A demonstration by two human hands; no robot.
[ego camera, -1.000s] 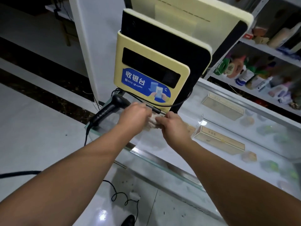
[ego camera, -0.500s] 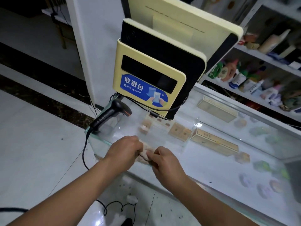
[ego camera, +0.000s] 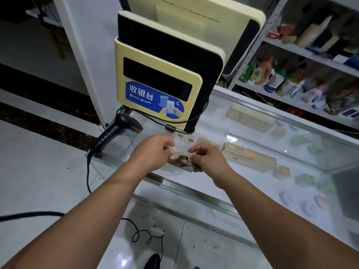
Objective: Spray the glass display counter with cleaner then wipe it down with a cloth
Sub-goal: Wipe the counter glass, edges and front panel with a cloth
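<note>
l hand (ego camera: 153, 150) + r hand (ego camera: 207, 160) over glass bench (ego camera: 242, 181), nr front-left corner. crumpled beige cloth (ego camera: 181, 162) bunched betw them, low on glass. l fingers curled, pinching cloth edge; r fingers curled round other end. barcode scanner (ego camera: 116, 131) just left, yellow pay terminal (ego camera: 157, 84) behind.

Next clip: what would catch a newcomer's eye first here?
A big yellow payment terminal with a blue sticker fills the upper centre, at the left end of the glass counter. Just below, the left hand and right hand hold a bunched greyish cloth between them over the glass. A black barcode scanner rests left of them.
</note>
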